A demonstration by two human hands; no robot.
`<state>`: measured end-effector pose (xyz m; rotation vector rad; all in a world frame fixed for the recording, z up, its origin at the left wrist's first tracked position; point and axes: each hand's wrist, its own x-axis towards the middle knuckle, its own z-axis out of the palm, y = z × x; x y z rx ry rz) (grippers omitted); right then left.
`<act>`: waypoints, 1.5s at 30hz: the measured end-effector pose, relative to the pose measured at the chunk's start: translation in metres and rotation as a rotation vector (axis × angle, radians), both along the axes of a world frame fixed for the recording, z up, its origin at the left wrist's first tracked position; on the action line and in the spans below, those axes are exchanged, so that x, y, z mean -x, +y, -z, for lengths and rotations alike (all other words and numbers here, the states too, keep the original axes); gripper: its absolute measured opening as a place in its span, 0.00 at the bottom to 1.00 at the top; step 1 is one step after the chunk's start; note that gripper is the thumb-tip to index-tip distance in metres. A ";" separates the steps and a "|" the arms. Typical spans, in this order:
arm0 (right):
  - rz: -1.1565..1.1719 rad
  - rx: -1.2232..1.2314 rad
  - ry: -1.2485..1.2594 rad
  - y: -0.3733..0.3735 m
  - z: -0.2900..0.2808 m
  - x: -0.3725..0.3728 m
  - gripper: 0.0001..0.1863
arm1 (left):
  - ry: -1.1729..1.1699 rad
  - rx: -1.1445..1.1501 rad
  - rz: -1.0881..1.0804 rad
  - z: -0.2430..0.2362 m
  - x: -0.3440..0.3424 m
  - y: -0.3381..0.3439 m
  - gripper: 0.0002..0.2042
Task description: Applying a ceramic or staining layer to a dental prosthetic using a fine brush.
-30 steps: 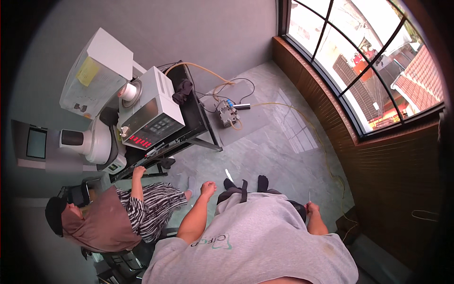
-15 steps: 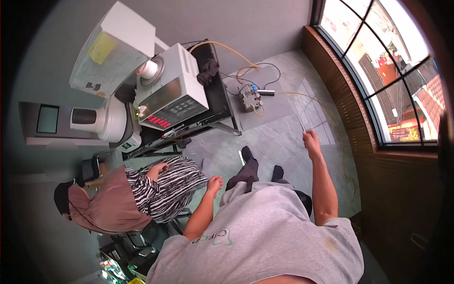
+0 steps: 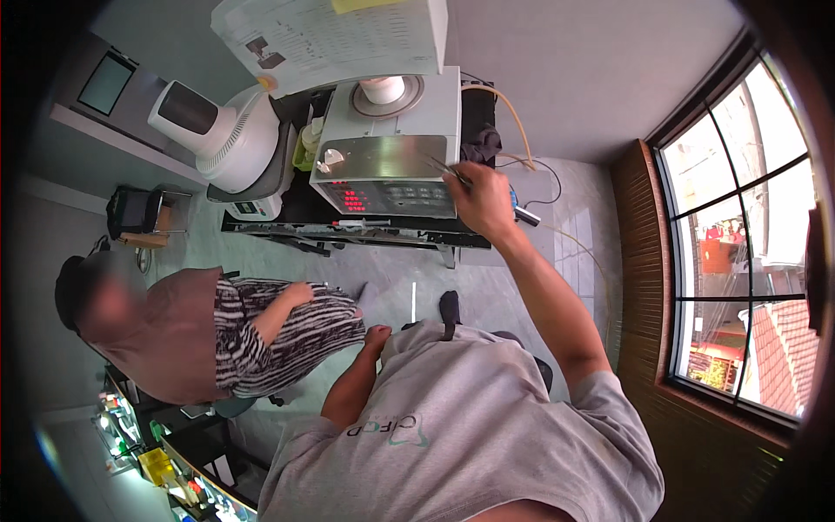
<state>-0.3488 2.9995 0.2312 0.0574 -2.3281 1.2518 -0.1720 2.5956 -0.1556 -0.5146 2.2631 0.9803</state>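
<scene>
My right hand point(image 3: 484, 202) is closed around thin metal tweezers point(image 3: 441, 163), whose tips reach over the front metal ledge point(image 3: 391, 158) of a boxy white machine point(image 3: 413, 126). Red digits glow on the machine's front panel. Small whitish pieces point(image 3: 330, 159) lie at the left end of that ledge, apart from the tweezers. On top of the machine a white cylinder point(image 3: 383, 90) stands on a round metal plate, its upper part hidden by the raised white head point(image 3: 348, 43). My left hand point(image 3: 377, 337) hangs low by my waist, fingers curled, with nothing visible in it.
A white rounded device point(image 3: 239, 139) stands left of the machine on the black table point(image 3: 330, 235). To my left sits a person point(image 3: 174, 335) in striped clothing. A hose point(image 3: 513, 117) and cables run down behind the table's right side. A window point(image 3: 739, 226) is on the right.
My right hand has swung left from over the floor to the front of the machine, still holding the tweezers. My view has turned toward the machine, and my left hand hangs lower.
</scene>
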 end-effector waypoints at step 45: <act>0.295 -0.054 0.048 -0.075 -0.002 0.193 0.10 | 0.132 0.815 1.991 -0.108 0.195 -0.206 0.11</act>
